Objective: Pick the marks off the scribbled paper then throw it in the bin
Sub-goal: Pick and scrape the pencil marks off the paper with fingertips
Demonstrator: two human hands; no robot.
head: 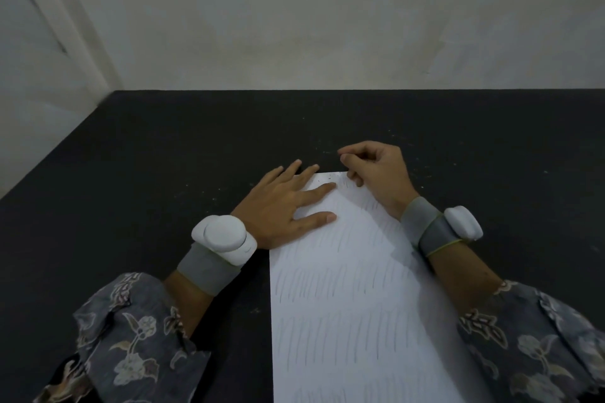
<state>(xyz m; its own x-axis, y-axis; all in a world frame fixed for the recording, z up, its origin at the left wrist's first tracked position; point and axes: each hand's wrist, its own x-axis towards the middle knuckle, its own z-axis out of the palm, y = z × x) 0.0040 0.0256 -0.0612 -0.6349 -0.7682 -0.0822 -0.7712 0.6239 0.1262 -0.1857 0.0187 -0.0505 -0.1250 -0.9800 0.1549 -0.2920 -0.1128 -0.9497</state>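
Note:
A white sheet of paper (343, 288) with rows of faint pencil scribbles lies on the black table (163, 157), running from the middle of the view to its bottom edge. Small dark specks dot the sheet's top edge. My left hand (281, 206) lies flat with straight, spread fingers on the upper left corner of the paper, partly on the table. My right hand (376, 173) sits at the sheet's upper right corner with its fingers curled. Its thumb and forefinger tips meet just beyond the top edge, and nothing shows between them.
Tiny crumbs are scattered over the black table around the top of the paper. A pale wall (327, 26) stands right behind the table's far edge, and the table's left edge runs diagonally at the left. No bin is in view.

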